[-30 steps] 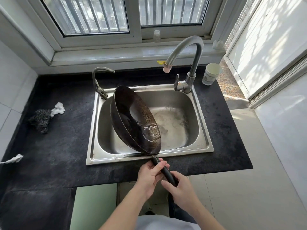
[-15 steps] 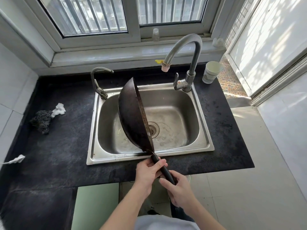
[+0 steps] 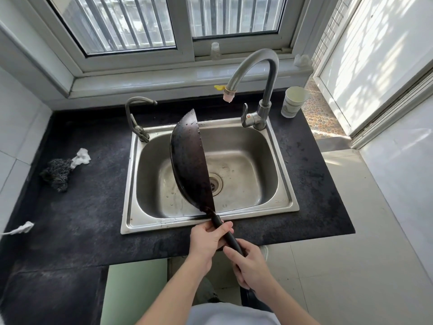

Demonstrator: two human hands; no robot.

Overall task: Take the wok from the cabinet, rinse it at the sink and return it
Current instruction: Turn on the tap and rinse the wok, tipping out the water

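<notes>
Main risk from here, as I read it: the wet wok is tipped on edge w/ all its weight out front of the handle. If either grip slackens it could twist or drop, bang the sink rim, or drip across the desk on the way back to the cabinet.

Both hands are wrapped round the handle. Right hand is nearest me at the butt end, fingers curled tight. Left hand is just ahead, nearer the bowl, thumb on top. Neither touches the bowl. Below them is a pale green panel, prob. the cabinet door, but I can't tell from this angle.

The wok hangs over the basin, approx. vertical, rounded back facing left, droplets on it, lower part in front of the drain. Further out, the tall faucet has no stream, just one drop at the nozzle. Paper cup stands beside it at right; scourer lies well apart at left.
</notes>
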